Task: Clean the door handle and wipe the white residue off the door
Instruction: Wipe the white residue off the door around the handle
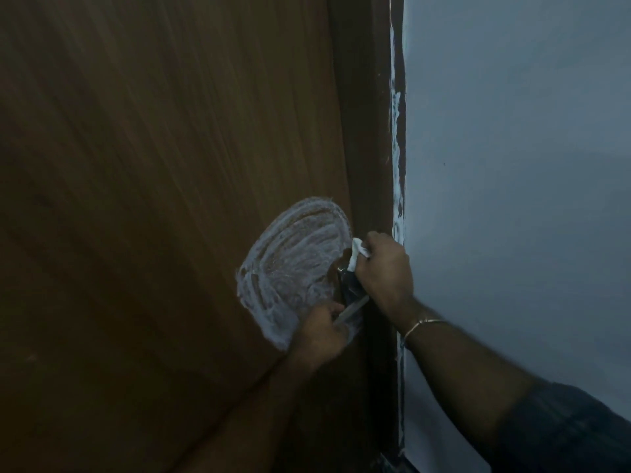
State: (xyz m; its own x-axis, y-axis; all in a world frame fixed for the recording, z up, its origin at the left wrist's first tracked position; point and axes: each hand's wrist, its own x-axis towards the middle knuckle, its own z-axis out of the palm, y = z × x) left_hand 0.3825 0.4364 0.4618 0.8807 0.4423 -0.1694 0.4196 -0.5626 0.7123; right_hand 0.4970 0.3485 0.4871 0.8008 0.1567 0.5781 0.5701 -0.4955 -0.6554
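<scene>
A brown wooden door (153, 165) fills the left of the head view. A swirled oval patch of white residue (293, 264) covers it beside the metal door handle (346, 283). My right hand (384, 271) is closed around a small white cloth (358, 252) and presses it on the upper part of the handle. My left hand (322, 332) sits just below and grips the handle's silver lever end (351, 310). The hands hide most of the handle.
The dark door frame (368, 131) runs down right of the door, with white paint smears along its edge (397, 148). A pale blue-grey wall (512, 165) fills the right side. A thin bracelet (423, 324) circles my right wrist.
</scene>
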